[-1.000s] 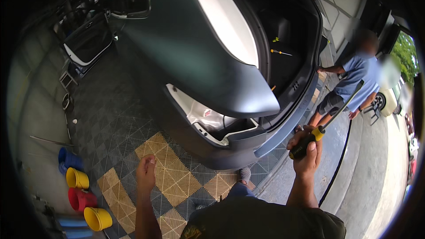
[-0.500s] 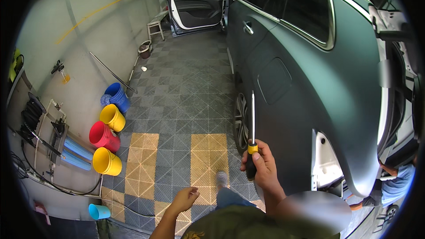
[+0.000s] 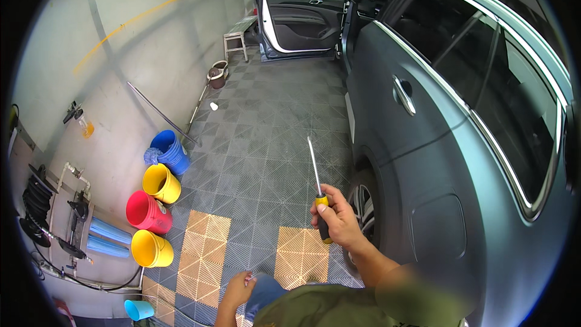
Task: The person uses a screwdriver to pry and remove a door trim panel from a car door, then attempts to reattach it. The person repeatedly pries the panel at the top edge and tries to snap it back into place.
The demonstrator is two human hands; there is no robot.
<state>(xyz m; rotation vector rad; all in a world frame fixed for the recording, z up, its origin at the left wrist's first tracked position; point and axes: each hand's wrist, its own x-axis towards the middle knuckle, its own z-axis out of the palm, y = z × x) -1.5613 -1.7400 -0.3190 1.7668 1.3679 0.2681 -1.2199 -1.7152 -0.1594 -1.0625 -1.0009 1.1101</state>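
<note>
Right hand: the right hand (image 3: pixel 339 221) is wrapped tight around a screwdriver (image 3: pixel 318 191) by its yellow and black handle.
Screwdriver: its long metal tip points up, just beside the grey car (image 3: pixel 460 163), above the car's back wheel (image 3: pixel 362 206).
Left hand: the left hand (image 3: pixel 239 290) is low, holding nothing, fingers loosely curled.
By the wall: yellow, red and blue buckets (image 3: pixel 158 183).

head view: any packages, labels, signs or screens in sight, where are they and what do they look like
None that can be made out: no package, sign or screen shows.
Nearest to a marking: a slanted yellow painted stripe on the grey wall, upper left.
Containers only: blue, yellow, red and yellow plastic buckets along the wall foot, no labels visible.
The right hand holds a long yellow-and-black-handled screwdriver; no label is readable on it.
</note>
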